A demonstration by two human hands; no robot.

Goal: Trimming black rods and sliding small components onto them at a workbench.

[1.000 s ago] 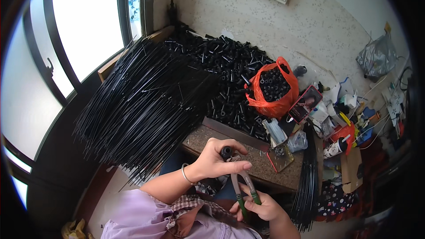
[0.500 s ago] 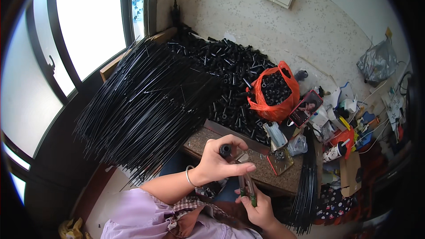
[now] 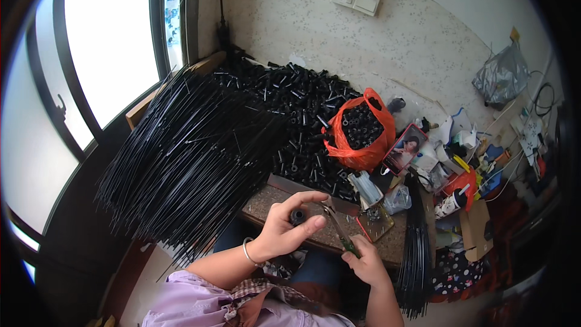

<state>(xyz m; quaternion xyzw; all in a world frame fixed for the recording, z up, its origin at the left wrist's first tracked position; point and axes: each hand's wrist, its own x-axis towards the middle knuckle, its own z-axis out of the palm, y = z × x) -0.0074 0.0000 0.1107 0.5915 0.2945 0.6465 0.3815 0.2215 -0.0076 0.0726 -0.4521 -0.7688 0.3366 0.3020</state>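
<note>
My left hand (image 3: 285, 228) holds a small black tube piece (image 3: 297, 216) between thumb and fingers, just above the front edge of the stone-topped table (image 3: 264, 202). My right hand (image 3: 367, 263) grips green-handled pliers (image 3: 338, 227), whose jaws point up-left toward the black piece. A large fan of thin black rods (image 3: 187, 157) lies across the table's left end, close to my left hand. Behind it a heap of short black tubes (image 3: 296, 109) covers the table back.
An orange bag (image 3: 361, 129) full of black tubes stands right of the heap. A phone (image 3: 404, 149), a small clear box (image 3: 375, 223), packets and clutter fill the right side. A bundle of black rods (image 3: 415, 248) hangs at the table's right. A window (image 3: 103, 36) is at left.
My left hand has turned the black piece and the pliers' jaws have risen closer to it. The view has shifted slightly.
</note>
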